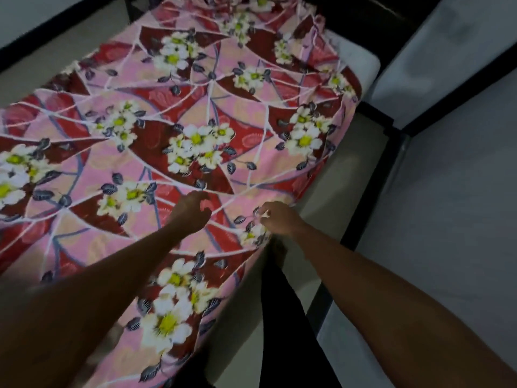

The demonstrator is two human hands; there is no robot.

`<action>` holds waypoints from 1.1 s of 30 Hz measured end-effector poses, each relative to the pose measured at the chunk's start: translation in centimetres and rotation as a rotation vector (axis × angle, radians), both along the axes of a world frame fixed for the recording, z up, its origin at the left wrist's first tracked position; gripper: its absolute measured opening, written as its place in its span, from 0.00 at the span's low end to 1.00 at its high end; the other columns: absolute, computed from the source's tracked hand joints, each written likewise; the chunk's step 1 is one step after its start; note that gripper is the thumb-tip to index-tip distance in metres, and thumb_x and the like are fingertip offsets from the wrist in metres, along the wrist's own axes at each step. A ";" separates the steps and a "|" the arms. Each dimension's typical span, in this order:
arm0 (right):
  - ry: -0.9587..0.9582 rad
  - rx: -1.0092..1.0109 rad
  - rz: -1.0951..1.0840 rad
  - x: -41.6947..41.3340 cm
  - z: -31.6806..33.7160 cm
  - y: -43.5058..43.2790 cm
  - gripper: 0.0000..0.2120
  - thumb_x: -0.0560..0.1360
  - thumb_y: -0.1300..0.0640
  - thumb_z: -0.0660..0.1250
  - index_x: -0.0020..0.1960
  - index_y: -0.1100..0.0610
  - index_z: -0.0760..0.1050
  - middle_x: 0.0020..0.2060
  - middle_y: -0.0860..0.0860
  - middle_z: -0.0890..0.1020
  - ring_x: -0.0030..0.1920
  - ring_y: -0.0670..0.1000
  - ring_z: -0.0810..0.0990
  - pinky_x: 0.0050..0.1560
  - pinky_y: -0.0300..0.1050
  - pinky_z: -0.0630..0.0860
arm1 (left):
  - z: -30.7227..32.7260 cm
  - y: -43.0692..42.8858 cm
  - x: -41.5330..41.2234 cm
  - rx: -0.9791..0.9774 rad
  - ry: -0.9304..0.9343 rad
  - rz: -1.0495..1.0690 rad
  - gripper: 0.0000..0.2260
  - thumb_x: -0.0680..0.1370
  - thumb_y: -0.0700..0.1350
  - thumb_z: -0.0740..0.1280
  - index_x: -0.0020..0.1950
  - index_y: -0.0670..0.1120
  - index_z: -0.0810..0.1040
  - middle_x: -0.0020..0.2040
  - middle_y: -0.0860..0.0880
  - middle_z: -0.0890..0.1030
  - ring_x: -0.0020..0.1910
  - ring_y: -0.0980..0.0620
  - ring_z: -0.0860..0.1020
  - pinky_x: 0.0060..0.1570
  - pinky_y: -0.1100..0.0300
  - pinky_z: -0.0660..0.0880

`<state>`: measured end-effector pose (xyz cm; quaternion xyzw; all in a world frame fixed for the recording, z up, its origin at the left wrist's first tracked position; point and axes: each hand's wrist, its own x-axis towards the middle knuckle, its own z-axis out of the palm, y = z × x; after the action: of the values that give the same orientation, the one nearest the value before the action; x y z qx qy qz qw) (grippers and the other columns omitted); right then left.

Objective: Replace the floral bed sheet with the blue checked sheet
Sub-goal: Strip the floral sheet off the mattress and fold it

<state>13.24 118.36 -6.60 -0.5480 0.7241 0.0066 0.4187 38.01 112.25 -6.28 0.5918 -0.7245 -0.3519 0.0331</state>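
Pale grey surfaces split by black bars flank the right side of a bed, whose bare mattress corner shows at the far end. Over the mattress lies the floral bed sheet, pink and red with white flowers, spread nearly flat and bunched at the far end. Its right edge hangs a little over the mattress side. The right hand is at the near part of that edge, its fingers curled and pinching a fold of the sheet. The left hand is near it over the sheet, thumb and fingers bent into a loose claw; whether they grip any cloth I cannot tell. Both forearms reach in from the bottom.
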 end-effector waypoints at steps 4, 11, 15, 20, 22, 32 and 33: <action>0.044 -0.056 -0.044 -11.1 -2.5 -9.9 0.16 0.78 0.57 0.66 0.65 0.56 0.74 0.61 0.58 0.76 0.57 0.60 0.79 0.57 0.52 0.77 | -2.1 -9.5 -10.9 0.047 -0.010 0.029 0.16 0.77 0.44 0.70 0.65 0.44 0.79 0.57 0.42 0.82 0.53 0.43 0.81 0.50 0.56 0.76; 0.067 -0.175 -0.046 -21.1 -5.0 -21.1 0.32 0.77 0.55 0.70 0.77 0.49 0.62 0.68 0.60 0.69 0.60 0.64 0.76 0.57 0.55 0.76 | -6.8 -18.0 -22.5 -0.040 -0.169 -0.227 0.28 0.77 0.55 0.70 0.75 0.48 0.70 0.71 0.42 0.74 0.68 0.40 0.73 0.66 0.48 0.70; 0.192 -0.278 -0.015 -25.2 -6.1 -26.9 0.32 0.77 0.56 0.71 0.77 0.46 0.62 0.68 0.57 0.69 0.65 0.60 0.73 0.59 0.55 0.77 | -7.9 -21.1 -27.7 -0.126 -0.273 -0.311 0.24 0.78 0.57 0.67 0.73 0.52 0.72 0.66 0.46 0.75 0.61 0.41 0.74 0.51 0.49 0.76; 0.329 -0.391 -0.049 -28.8 -8.0 -31.7 0.31 0.77 0.47 0.69 0.76 0.48 0.63 0.72 0.57 0.66 0.70 0.60 0.66 0.60 0.56 0.75 | -9.5 -22.6 -30.9 -0.375 -0.202 -0.365 0.04 0.74 0.40 0.71 0.47 0.45 0.81 0.44 0.47 0.80 0.41 0.43 0.76 0.32 0.54 0.72; 0.378 -0.438 0.011 -29.3 -8.7 -32.7 0.31 0.76 0.44 0.69 0.76 0.47 0.64 0.75 0.57 0.64 0.71 0.61 0.66 0.60 0.58 0.74 | -10.2 -22.3 -30.9 -0.371 -0.133 -0.316 0.01 0.75 0.40 0.69 0.45 0.44 0.78 0.42 0.46 0.79 0.39 0.43 0.75 0.33 0.54 0.70; 0.105 -0.644 0.067 -25.6 -10.1 -32.3 0.08 0.82 0.56 0.60 0.49 0.59 0.74 0.46 0.55 0.79 0.49 0.56 0.77 0.47 0.51 0.73 | -7.4 -21.4 -28.7 -0.251 0.141 -0.038 0.06 0.81 0.42 0.58 0.51 0.39 0.70 0.37 0.42 0.74 0.32 0.44 0.70 0.31 0.53 0.64; 0.031 -0.598 -0.051 -24.1 -9.6 -31.5 0.09 0.83 0.57 0.58 0.52 0.60 0.73 0.44 0.54 0.78 0.44 0.55 0.76 0.39 0.46 0.69 | -6.9 -21.2 -28.0 -0.250 0.119 -0.010 0.08 0.81 0.43 0.57 0.51 0.38 0.70 0.37 0.42 0.74 0.32 0.44 0.70 0.31 0.53 0.64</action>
<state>-10.90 86.87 -16.20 -0.6285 0.7138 -0.2089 0.2276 10.06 91.01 -13.22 0.5576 -0.7623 -0.2935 0.1477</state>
